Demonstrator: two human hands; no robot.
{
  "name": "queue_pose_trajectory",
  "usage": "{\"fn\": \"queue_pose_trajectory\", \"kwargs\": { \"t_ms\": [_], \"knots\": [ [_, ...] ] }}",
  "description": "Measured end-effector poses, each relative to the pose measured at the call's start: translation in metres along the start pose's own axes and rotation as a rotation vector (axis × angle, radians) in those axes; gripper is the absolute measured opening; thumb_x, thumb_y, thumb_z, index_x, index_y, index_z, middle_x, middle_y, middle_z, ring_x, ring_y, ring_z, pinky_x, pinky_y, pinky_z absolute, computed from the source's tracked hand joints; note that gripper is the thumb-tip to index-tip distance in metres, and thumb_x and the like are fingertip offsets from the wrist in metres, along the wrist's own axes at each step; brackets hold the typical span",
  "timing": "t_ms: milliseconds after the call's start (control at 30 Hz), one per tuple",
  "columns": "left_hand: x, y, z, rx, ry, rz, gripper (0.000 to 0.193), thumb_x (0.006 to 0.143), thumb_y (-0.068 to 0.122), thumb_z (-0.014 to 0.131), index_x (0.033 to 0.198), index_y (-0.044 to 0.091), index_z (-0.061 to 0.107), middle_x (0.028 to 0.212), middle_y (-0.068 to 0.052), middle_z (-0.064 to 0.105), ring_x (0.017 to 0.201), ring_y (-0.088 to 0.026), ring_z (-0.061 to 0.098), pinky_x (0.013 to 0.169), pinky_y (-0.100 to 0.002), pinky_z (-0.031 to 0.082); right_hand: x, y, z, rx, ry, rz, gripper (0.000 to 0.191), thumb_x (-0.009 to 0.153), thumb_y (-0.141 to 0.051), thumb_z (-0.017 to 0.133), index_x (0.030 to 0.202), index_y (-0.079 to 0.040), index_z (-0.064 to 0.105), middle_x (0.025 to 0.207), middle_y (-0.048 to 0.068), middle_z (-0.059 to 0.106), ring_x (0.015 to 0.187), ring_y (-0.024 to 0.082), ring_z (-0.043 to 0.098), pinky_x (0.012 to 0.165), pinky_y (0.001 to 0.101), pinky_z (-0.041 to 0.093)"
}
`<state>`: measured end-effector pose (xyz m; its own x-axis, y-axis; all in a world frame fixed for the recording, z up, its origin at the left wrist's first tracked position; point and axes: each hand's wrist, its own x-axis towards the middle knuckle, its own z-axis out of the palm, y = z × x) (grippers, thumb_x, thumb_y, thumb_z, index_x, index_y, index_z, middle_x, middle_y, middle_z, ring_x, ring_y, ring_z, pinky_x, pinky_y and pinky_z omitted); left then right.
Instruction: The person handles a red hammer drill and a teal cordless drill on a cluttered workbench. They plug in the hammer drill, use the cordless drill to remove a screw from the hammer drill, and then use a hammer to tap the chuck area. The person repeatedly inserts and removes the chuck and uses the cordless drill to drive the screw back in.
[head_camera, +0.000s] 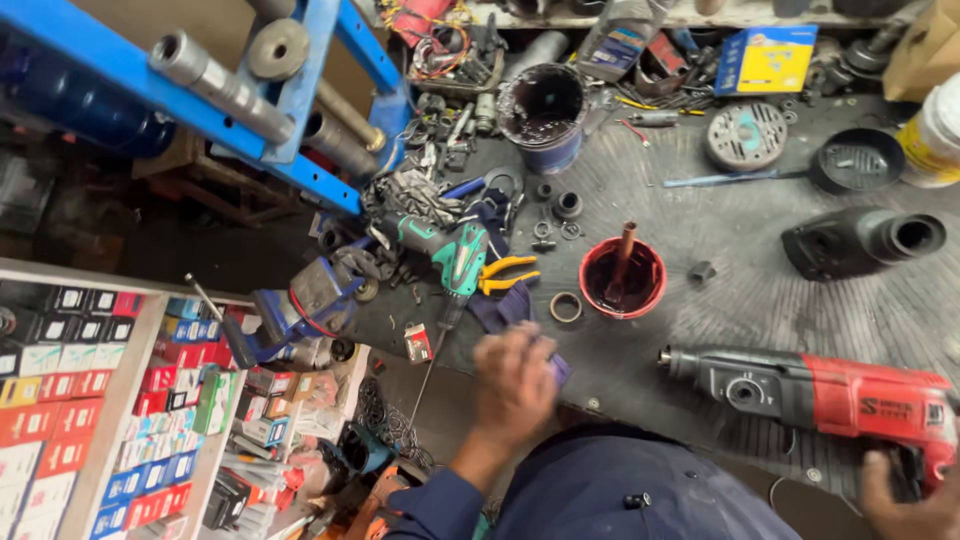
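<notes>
My left hand (515, 385) sits at about six o'clock in the head view, blurred, resting on a purple-blue cloth (512, 308) at the near edge of the black rubber bench mat (760, 290). Its fingers look curled loosely together on the cloth, though the blur stops me from saying how firmly they grip.

My right hand (915, 500) is down at five o'clock in the corner, wrapped on the rear handle of a red and black rotary hammer drill (810, 392). Those fingers are closed on the handle (only part of the hand shows). The drill lies on its side on the mat, its chuck pointing toward nine o'clock, well apart from the left hand.

At the centre stands a red cup (622, 278) of dark liquid with a copper-coloured rod leaning in it. Just beside it at eight o'clock lies a small metal ring (565, 306). At ten o'clock from the left hand rest a green drill body (455, 255) and yellow-handled pliers (507, 274), touching the cloth. A dark pot (543, 115) stands at twelve o'clock, a black motor housing (860, 240) at three o'clock, and a blue press frame (200, 85) fills the eleven o'clock corner. Shelves of small boxes (70, 400) run along eight o'clock.
</notes>
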<state>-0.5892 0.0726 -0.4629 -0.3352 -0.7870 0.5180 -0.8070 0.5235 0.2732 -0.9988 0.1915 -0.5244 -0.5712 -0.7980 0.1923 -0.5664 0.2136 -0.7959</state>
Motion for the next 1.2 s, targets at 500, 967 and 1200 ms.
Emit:
{"fn": "queue_pose_trajectory", "kwargs": {
  "t_ms": [500,967,1200],
  "knots": [
    [0.172,-0.183,-0.072,0.281,-0.763,0.397,0.061,0.062,0.018,0.083,0.12,0.016,0.064,0.113,-0.005,0.068,0.117,-0.028,0.061,0.106,-0.043,0.044,0.067,-0.101,0.025,-0.806,-0.669,-0.376,0.102,0.044,-0.033,0.093,0.137,-0.016,0.056,0.128,0.005,0.062,0.131,0.027,0.052,0.119,0.045,0.034],
    [0.09,-0.12,-0.137,0.475,-0.425,-0.001,0.059,0.064,0.024,0.084,0.119,0.015,0.063,0.102,-0.004,0.069,0.095,-0.023,0.069,0.079,-0.039,0.058,0.044,-0.064,-0.1,0.005,-0.678,-0.353,0.104,0.038,-0.022,0.097,0.132,-0.006,0.056,0.133,0.01,0.063,0.136,0.031,0.051,0.117,0.0467,0.033],
    [0.016,-0.084,-0.112,-0.025,-0.061,-0.457,0.061,0.066,0.018,0.083,0.122,0.013,0.06,0.1,-0.006,0.071,0.092,-0.023,0.071,0.078,-0.039,0.059,0.041,-0.05,-0.139,0.329,-0.724,-0.336,0.11,0.043,-0.037,0.101,0.137,-0.006,0.054,0.137,0.012,0.061,0.136,0.03,0.053,0.116,0.0449,0.036]
  ]
}}
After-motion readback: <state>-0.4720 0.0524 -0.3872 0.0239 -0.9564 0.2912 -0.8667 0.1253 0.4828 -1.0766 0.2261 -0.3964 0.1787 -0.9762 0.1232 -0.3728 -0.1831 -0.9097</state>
